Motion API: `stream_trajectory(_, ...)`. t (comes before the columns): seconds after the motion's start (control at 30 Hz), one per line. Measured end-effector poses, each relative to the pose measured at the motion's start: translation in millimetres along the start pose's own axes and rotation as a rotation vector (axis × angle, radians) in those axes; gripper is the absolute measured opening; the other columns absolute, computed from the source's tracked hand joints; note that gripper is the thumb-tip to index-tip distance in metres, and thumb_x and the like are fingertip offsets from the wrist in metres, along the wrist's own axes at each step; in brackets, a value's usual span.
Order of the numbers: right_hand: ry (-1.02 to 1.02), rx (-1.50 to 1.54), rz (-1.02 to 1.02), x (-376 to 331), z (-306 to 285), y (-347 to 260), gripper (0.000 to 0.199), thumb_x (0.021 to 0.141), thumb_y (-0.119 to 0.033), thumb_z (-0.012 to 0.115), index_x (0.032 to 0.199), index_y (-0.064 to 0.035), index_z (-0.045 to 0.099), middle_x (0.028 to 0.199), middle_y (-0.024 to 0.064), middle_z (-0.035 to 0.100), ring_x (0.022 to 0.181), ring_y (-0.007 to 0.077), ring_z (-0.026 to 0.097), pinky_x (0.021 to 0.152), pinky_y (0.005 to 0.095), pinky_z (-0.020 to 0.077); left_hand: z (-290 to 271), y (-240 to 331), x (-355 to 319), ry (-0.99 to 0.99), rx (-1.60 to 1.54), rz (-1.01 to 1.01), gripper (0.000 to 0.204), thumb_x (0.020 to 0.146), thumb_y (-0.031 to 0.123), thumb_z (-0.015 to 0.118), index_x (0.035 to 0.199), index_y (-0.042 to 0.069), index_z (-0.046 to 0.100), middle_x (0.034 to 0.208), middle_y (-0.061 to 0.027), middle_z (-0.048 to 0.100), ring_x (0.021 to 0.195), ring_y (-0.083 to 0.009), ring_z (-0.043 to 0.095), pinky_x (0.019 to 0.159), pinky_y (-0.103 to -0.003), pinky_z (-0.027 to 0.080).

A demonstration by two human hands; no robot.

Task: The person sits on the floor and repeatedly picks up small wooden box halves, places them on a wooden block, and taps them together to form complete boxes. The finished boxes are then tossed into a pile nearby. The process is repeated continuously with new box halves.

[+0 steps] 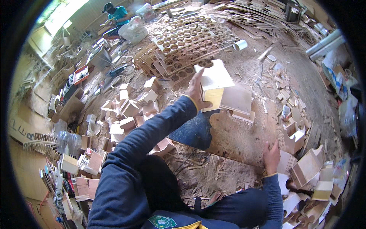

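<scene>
1. Far left, the workshop floor [244,72] is thick with sawdust; cardboard sheets [26,168] lean at the edge, with stacks of small wooden parts beside them
2. At the upper left another person in a teal shirt [116,15] sits working near a white plastic bag [133,30]
3. Left of centre, a scatter of small pale wooden box pieces [129,108] lies loose on the floor
4. Top centre, wooden panels cut with rows of round holes [187,42] are stacked flat, a white tube [240,45] just beside them
5. My left hand [196,91] is raised, fingers curled and gripping a small wooden box [212,82] by its left side, holding it up tilted above a flat board with a scalloped edge [236,133]
6. My right hand [271,156] lies palm down on that board's right end, fingers loosely spread and pressing flat, grasping nothing
7. Far right, more cut-out wooden boxes [305,168] are heaped just beside my right hand, and grey pipes [324,44] lie at the upper right
</scene>
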State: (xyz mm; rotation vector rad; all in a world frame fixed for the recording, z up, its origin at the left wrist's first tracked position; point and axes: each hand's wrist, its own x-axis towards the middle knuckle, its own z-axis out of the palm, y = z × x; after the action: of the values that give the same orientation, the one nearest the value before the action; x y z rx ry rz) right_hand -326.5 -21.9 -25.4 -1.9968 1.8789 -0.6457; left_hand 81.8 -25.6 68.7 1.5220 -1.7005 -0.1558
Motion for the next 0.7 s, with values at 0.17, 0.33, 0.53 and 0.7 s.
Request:
stream_trajectory(0.17, -0.034, -0.042, 0.026, -3, 0, 3, 0.071, 0.093, -0.043, 0.052, 0.141, 0.0061, 0.036, 0.118, 0.0336, 0.059, 0.105, 0.0467, 0.059, 0.087, 0.0502, 0.0474, 16, 7, 17, 0.088, -0.012, -0.097, 0.118, 0.053, 0.013, 0.087, 0.149, 0.009, 0.02, 0.134, -0.0241, 0.04, 0.127, -0.0395, 0.04, 0.109, -0.045, 0.034)
stream_trajectory(0.33, 0.017, -0.118, -0.013, -8, 1, 6, 0.072, 0.094, -0.044, 0.051, 0.145, 0.0028, 0.031, 0.127, 0.0324, 0.054, 0.111, 0.0464, 0.057, 0.091, 0.0489, 0.0459, 23, 5, 21, 0.12, -0.03, -0.066, 0.115, 0.054, 0.011, 0.089, 0.148, 0.006, 0.022, 0.132, -0.0231, 0.039, 0.128, -0.0386, 0.04, 0.111, -0.038, 0.032)
stream_trajectory(0.53, -0.002, -0.095, -0.039, -8, -1, 6, 0.064, 0.096, -0.037, 0.052, 0.145, 0.0019, 0.034, 0.134, 0.0305, 0.05, 0.12, 0.0448, 0.052, 0.097, 0.0473, 0.0434, 20, 9, 32, 0.083, -0.071, -0.18, 0.111, 0.056, 0.004, 0.085, 0.146, 0.012, 0.02, 0.134, -0.0241, 0.036, 0.121, -0.0469, 0.048, 0.102, -0.045, 0.044)
stream_trajectory(0.7, -0.006, -0.09, -0.037, -8, 0, 9, 0.063, 0.096, -0.034, 0.053, 0.144, 0.0031, 0.035, 0.134, 0.0311, 0.05, 0.121, 0.0445, 0.052, 0.098, 0.0465, 0.0427, 30, -10, 46, 0.061, -0.063, -0.173, 0.11, 0.057, 0.004, 0.085, 0.145, 0.014, 0.019, 0.134, -0.0251, 0.035, 0.121, -0.0483, 0.047, 0.103, -0.045, 0.043)
